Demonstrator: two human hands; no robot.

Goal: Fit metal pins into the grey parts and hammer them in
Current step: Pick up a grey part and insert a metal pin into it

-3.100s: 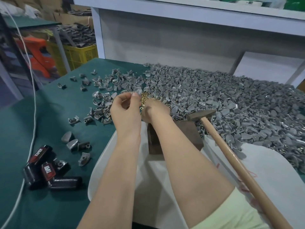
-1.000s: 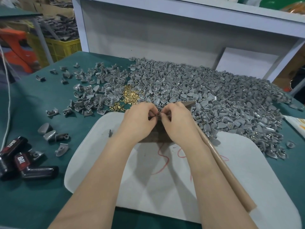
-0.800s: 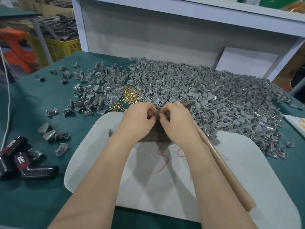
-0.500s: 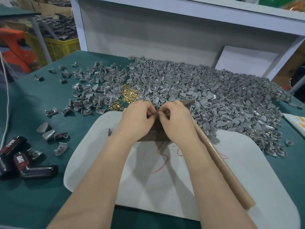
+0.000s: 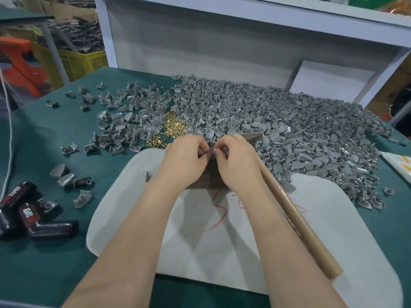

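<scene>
My left hand [image 5: 185,161] and my right hand [image 5: 236,162] meet fingertip to fingertip over a brown block [image 5: 210,181] on the white board [image 5: 222,241]. Between the fingertips is a small grey part [image 5: 210,151], mostly hidden; my left hand pinches it and my right fingers pinch at its other side, a pin there too small to make out. A heap of brass pins [image 5: 172,128] lies just behind my left hand. A large pile of grey parts [image 5: 278,130] covers the table behind. The hammer [image 5: 289,207] lies along my right arm, its head [image 5: 252,137] by the block.
Loose grey parts [image 5: 115,127] are scattered at the left on the green table [image 5: 44,263]. Black handle pieces with red labels [image 5: 29,215] lie at the near left. A white cable [image 5: 9,152] runs down the left edge. A white shelf frame [image 5: 222,41] stands behind.
Since three seconds ago my hands came back from the pin heap to the block. Over the last second they have stayed together there with only slight finger movement.
</scene>
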